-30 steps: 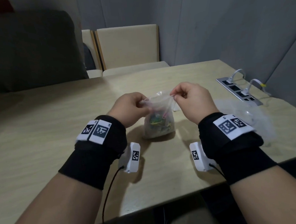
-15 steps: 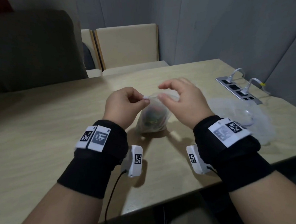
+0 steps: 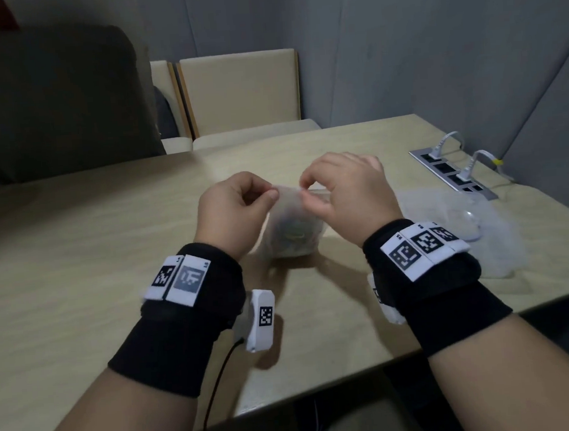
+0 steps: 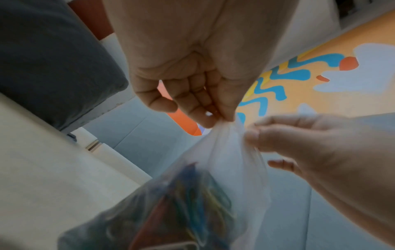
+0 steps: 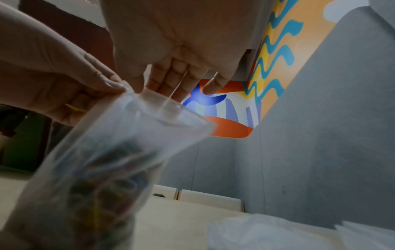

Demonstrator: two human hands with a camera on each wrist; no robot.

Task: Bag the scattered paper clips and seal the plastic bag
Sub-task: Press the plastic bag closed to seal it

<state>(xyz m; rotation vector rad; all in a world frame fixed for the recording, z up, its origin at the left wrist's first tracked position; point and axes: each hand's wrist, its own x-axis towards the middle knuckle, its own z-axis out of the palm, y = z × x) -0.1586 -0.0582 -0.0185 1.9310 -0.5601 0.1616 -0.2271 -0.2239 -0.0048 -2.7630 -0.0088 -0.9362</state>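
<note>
Since half a second earlier, the right hand (image 3: pixel 349 197) has closed from a spread, lifted pose down onto the top edge of the plastic bag (image 3: pixel 291 235), close beside the left hand (image 3: pixel 232 212).

Head view: both hands pinch the bag's top edge between thumb and forefinger above the wooden table (image 3: pixel 77 263). Paper clips (image 3: pixel 293 236) show dimly through the film. A crumpled clear plastic sheet (image 3: pixel 462 223) lies to the right, near a recessed socket strip (image 3: pixel 452 176).

Left wrist view: left hand (image 4: pixel 192 67), fingers curled, pinches one gathered corner of the bag (image 4: pixel 224 160); coloured clips (image 4: pixel 192 203) fill its lower part. Right hand (image 4: pixel 320 152) touches the bag just beside it.

Right wrist view: right hand's (image 5: pixel 181 50) fingertips (image 5: pixel 179 91) meet the bag's (image 5: pixel 107 160) rim; whether they grip it is unclear here. Left hand (image 5: pixel 53 76) holds the adjoining corner.
</note>
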